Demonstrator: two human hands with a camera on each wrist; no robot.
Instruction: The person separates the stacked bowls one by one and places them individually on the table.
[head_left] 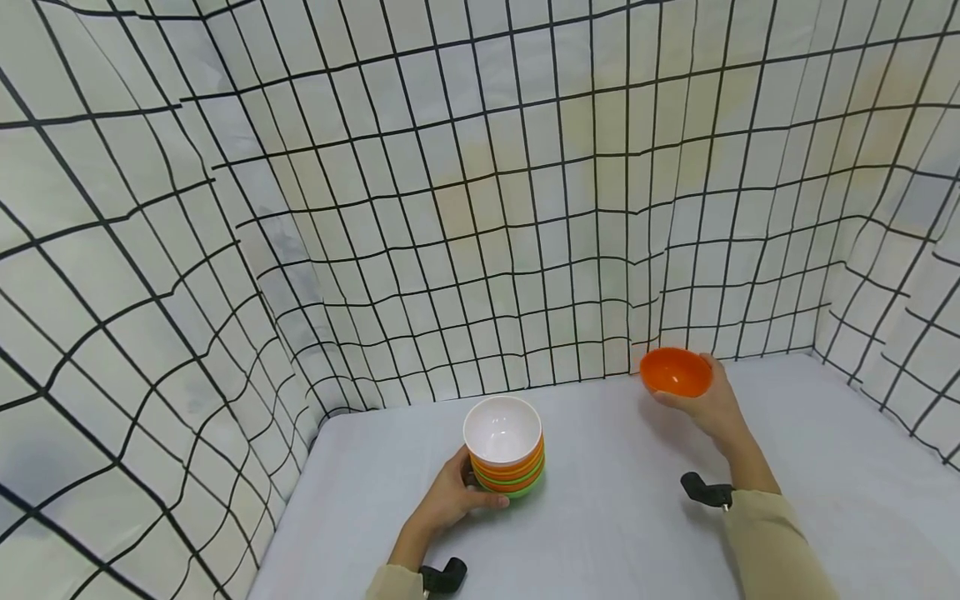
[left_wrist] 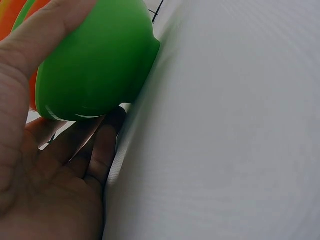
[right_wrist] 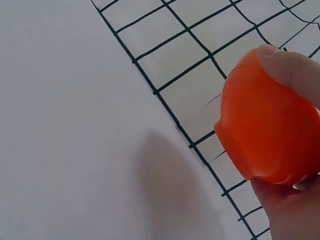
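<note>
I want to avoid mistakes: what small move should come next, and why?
Perhaps the right hand should carry the round, glossy orange bowl leftward, towards the stack of round white, orange and green bowls: it is held above the white table, the left hand holds the stack, and the white top bowl faces up.

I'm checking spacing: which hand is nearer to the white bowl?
Left: the left hand grips the stack just below the white bowl; the right hand is off to its right, holding a separate orange bowl.
</note>
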